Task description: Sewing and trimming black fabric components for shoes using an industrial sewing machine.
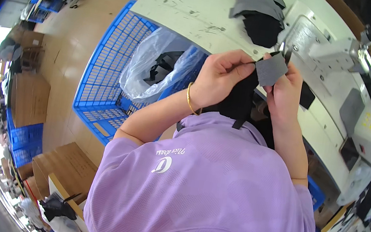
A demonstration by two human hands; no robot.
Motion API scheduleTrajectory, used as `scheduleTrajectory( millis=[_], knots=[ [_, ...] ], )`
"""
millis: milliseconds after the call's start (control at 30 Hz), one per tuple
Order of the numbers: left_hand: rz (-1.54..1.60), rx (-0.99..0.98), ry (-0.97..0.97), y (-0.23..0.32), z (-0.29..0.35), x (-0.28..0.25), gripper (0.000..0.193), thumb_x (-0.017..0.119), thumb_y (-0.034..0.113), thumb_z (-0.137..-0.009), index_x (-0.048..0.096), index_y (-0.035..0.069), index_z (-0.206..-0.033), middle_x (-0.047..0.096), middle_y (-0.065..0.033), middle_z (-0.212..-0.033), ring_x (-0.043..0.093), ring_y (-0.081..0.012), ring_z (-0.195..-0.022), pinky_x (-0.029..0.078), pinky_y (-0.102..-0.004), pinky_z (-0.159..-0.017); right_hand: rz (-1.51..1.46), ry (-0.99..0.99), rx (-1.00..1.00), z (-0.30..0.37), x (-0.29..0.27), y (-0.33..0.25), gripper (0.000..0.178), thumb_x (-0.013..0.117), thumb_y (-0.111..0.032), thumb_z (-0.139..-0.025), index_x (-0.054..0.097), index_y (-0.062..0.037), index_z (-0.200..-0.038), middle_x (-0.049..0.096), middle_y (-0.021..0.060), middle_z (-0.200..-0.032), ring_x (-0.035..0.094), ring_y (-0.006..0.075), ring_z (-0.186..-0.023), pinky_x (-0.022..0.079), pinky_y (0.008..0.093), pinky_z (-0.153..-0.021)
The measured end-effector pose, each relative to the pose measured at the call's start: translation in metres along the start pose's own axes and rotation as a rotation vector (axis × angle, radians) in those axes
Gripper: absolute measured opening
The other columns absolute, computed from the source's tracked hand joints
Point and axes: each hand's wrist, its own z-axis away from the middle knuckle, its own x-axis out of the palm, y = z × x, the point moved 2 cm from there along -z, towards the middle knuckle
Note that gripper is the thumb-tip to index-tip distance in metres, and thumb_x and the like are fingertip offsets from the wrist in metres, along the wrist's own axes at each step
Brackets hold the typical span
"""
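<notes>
My left hand (224, 74), with a gold bangle at the wrist, pinches the edge of a black fabric piece (240, 97) between thumb and fingers. The black fabric hangs down toward my lap. A small grey fabric patch (270, 70) sits between my two hands, at the front edge of the table. My right hand (285, 94) is closed at the patch's right side, its fingers partly behind it. A narrow dark pointed thing (288, 53) sticks up above the right fingers; its kind is not clear. Beyond lies a pile of black and grey fabric pieces (260, 15).
A sewing machine (336, 54) stands on the white table (181, 13) at the right. Left of me is a blue plastic basket (103, 57) with a clear plastic bag (140, 81) holding black pieces. Cardboard boxes (64, 168) stand on the floor at the left.
</notes>
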Motion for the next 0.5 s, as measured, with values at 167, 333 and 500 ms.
scheduleTrajectory(
  millis=[167,333,500],
  knots=[
    [0.085,-0.153,-0.066,-0.014,-0.003,0.011,0.009,0.059,0.007,-0.094,0.061,-0.002,-0.094,0.059,0.0026,-0.077,0.048,-0.0027,-0.071,0.041,-0.0197,-0.063,-0.079,0.047,0.199,-0.001,-0.017,-0.012,0.012,0.062,-0.011,-0.089,0.063,0.0001,-0.091,0.056,0.0016,-0.067,0.041,0.0066,-0.044,0.027,0.0218,-0.041],
    [0.103,-0.164,-0.071,-0.017,-0.004,0.021,0.01,0.059,0.008,-0.094,0.06,-0.002,-0.093,0.058,0.0028,-0.074,0.047,-0.0018,-0.069,0.04,-0.0195,-0.06,-0.094,0.08,0.188,0.001,-0.023,-0.011,0.017,0.068,-0.016,-0.088,0.06,-0.0043,-0.079,0.055,0.0001,-0.067,0.039,0.0056,-0.044,0.026,0.0221,-0.041],
    [-0.152,-0.127,-0.007,-0.015,-0.01,0.023,0.01,0.06,0.009,-0.092,0.06,-0.002,-0.092,0.058,0.0026,-0.072,0.048,-0.0026,-0.063,0.04,-0.0202,-0.055,-0.023,0.104,0.127,0.002,-0.024,-0.005,0.019,0.073,-0.015,-0.084,0.059,-0.0058,-0.076,0.051,-0.0029,-0.062,0.038,0.0035,-0.046,0.023,0.0213,-0.042]
  ],
)
